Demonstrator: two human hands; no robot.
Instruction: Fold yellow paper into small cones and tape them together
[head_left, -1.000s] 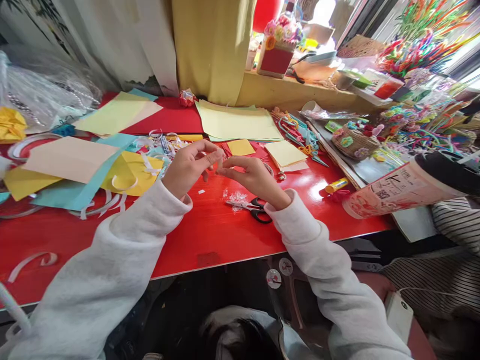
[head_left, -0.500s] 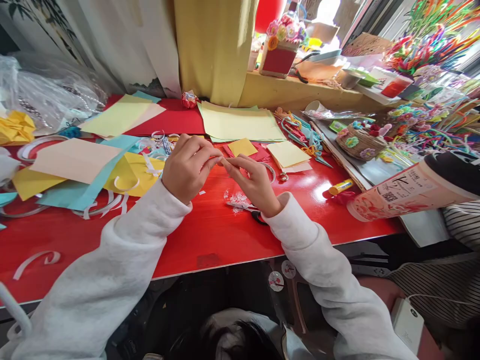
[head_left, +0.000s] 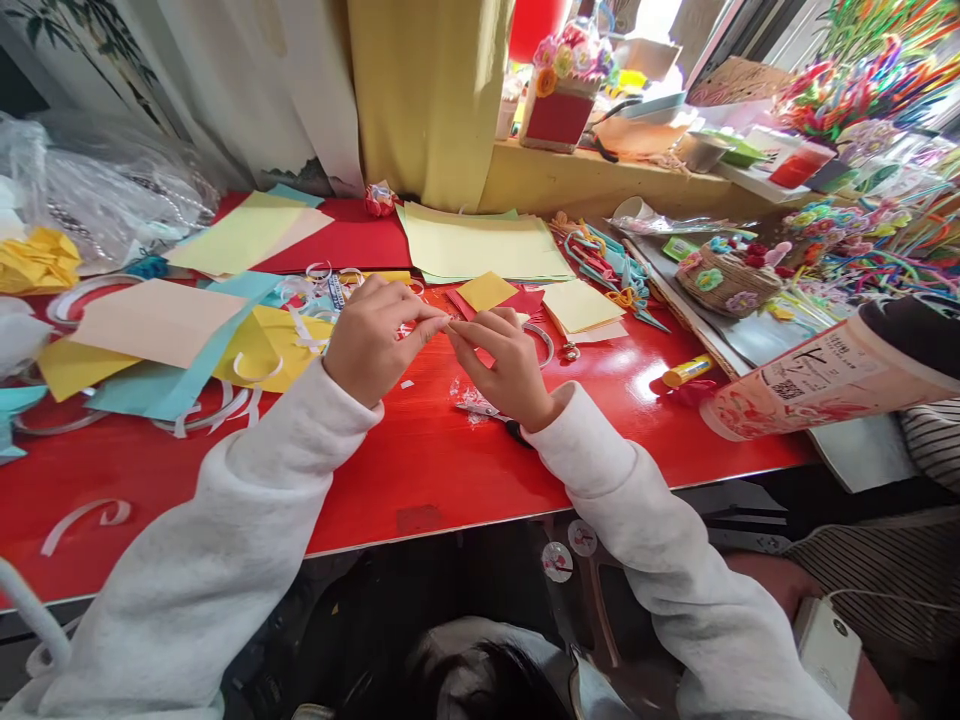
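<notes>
My left hand [head_left: 379, 340] and my right hand [head_left: 506, 365] meet fingertip to fingertip above the red table [head_left: 360, 490]. Both are closed in a pinch, and whatever lies between the fingertips is too small and hidden to make out. Below my right hand lies a pair of scissors [head_left: 484, 410] with black handles, partly covered by that hand. Clear crinkled plastic scraps [head_left: 466, 392] sit by its blades. A tiny white scrap [head_left: 407, 384] rests near my left hand. Behind the hands is a yellow paper square [head_left: 486, 290] on red paper.
Coloured paper sheets [head_left: 154, 322] and curled white strips lie at left. Pale yellow sheets [head_left: 484, 245] are stacked at the back. On the right stand a tilted drink cup [head_left: 810, 385], a glue stick [head_left: 688, 371] and a decorated basket [head_left: 724, 280]. A curtain [head_left: 427, 100] hangs behind.
The view has shifted slightly. The fingertips remain together, with the right fingers bent a little differently. Nothing on the table has visibly been moved.
</notes>
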